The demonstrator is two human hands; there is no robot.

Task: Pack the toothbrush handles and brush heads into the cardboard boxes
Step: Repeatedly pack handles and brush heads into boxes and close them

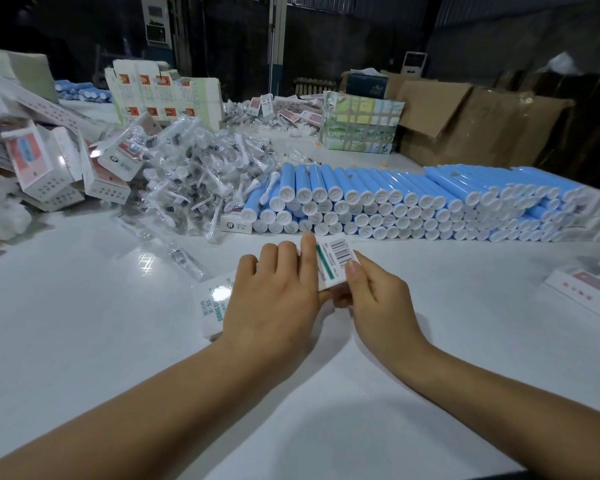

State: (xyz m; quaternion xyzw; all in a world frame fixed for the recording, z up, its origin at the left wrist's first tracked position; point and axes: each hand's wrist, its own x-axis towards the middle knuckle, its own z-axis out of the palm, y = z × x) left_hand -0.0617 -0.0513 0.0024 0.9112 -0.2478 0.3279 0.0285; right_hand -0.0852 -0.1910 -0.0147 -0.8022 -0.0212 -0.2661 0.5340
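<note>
A white cardboard box (333, 263) with a barcode and a green stripe lies across the white table (84, 323) in front of me. My left hand (274, 292) lies over its middle, fingers wrapped on it. My right hand (371, 292) pinches the barcode end between thumb and fingers. Behind the box, blue toothbrush handles (378, 199) with white caps are stacked in rows. A heap of brush heads in clear wrappers (194, 174) lies to the left of them.
Loose printed boxes (39, 161) are piled at the far left and more lie at the right edge (589, 285). Flat box blanks (160, 95) stand behind the heap. A taped carton (361, 126) and brown cartons (465, 123) sit at the back right.
</note>
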